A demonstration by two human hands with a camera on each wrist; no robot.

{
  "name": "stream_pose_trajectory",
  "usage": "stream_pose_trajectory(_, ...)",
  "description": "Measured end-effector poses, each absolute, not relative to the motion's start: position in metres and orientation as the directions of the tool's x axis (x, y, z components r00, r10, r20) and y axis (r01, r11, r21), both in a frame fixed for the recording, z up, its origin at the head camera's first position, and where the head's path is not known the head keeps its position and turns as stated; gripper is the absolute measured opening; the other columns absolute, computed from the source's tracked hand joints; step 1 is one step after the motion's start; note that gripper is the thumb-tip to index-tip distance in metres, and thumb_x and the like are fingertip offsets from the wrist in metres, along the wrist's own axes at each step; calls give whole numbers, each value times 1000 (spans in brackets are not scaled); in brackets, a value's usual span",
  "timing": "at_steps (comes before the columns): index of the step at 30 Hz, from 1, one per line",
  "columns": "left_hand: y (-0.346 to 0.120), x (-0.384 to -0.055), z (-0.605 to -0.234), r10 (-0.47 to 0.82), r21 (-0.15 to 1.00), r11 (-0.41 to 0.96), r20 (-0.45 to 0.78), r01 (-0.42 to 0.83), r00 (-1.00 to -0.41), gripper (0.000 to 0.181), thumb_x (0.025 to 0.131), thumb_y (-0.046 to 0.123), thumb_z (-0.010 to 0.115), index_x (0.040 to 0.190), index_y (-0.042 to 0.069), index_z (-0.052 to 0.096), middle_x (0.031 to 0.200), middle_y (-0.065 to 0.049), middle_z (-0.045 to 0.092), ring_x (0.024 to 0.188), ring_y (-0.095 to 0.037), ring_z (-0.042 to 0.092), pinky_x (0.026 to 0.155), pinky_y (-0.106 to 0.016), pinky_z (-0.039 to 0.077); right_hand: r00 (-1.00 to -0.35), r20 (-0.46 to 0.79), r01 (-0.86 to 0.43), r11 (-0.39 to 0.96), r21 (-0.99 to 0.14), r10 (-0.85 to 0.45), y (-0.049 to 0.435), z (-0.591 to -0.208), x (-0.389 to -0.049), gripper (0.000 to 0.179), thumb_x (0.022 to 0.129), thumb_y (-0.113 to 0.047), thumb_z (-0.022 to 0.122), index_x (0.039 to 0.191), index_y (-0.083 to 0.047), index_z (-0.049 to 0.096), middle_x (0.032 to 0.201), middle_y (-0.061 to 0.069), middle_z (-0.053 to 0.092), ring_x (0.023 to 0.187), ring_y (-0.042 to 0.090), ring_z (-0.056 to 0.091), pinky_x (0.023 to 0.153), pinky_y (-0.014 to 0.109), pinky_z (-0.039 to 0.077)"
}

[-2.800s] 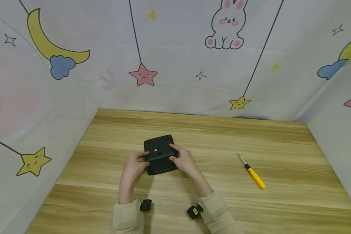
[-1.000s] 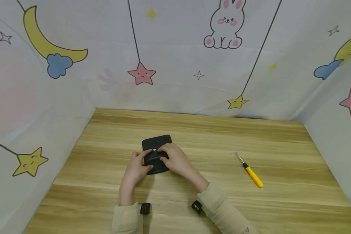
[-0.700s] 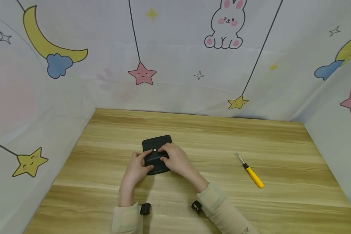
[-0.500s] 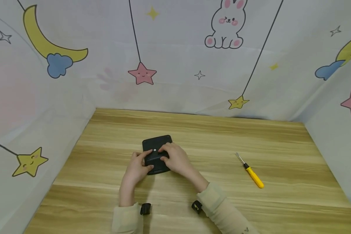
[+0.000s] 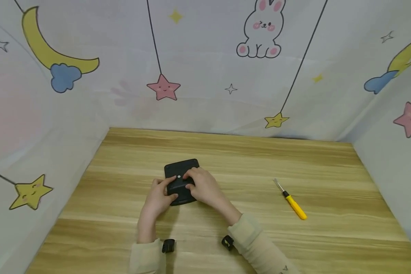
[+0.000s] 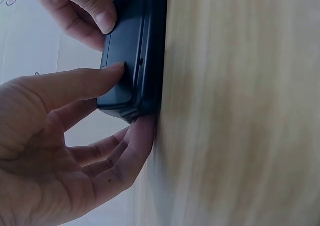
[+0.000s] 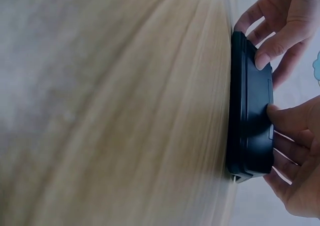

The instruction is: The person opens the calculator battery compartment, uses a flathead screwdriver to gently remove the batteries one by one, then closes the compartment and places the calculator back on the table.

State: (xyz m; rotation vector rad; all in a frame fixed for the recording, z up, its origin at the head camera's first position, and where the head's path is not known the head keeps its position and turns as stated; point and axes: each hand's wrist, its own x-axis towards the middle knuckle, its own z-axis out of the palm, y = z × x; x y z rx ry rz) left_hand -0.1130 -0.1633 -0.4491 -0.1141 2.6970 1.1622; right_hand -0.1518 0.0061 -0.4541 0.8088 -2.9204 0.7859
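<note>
A flat black plastic device (image 5: 181, 167) lies on the wooden table, with a raised ridge across its upturned face and a small round white spot near the middle. My left hand (image 5: 156, 197) holds its left side; the thumb presses the near face and other fingers reach round the corner by the tabletop, as the left wrist view shows. My right hand (image 5: 205, 186) pinches the ridge from the right, thumb in front and fingers over the top. In the right wrist view the device (image 7: 255, 96) sits on edge in the picture, both thumbs on its face.
A screwdriver (image 5: 294, 205) with a yellow handle lies to the right on the wooden table (image 5: 243, 156), its tip pointing away. A printed cloth (image 5: 205, 114) with stars and a rabbit hangs behind and at both sides.
Since the earliest frame both hands have moved inward over the device, the right one furthest, from its right edge onto the ridge. Over the last second the hands have hardly changed.
</note>
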Motion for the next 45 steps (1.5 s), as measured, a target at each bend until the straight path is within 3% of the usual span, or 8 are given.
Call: stream_pose_trajectory(45,-164,-114,-450,-5,708,688,-215,-160,-977,59,84,10,71,139,13,52,122,-21,45,73,-19,44,61,-27,34,-855,139,-508,752,-420,-500,4,-453,-149,25,88,-17,69,112,-11,67,107,2,66,103,19,61,93,36,48)
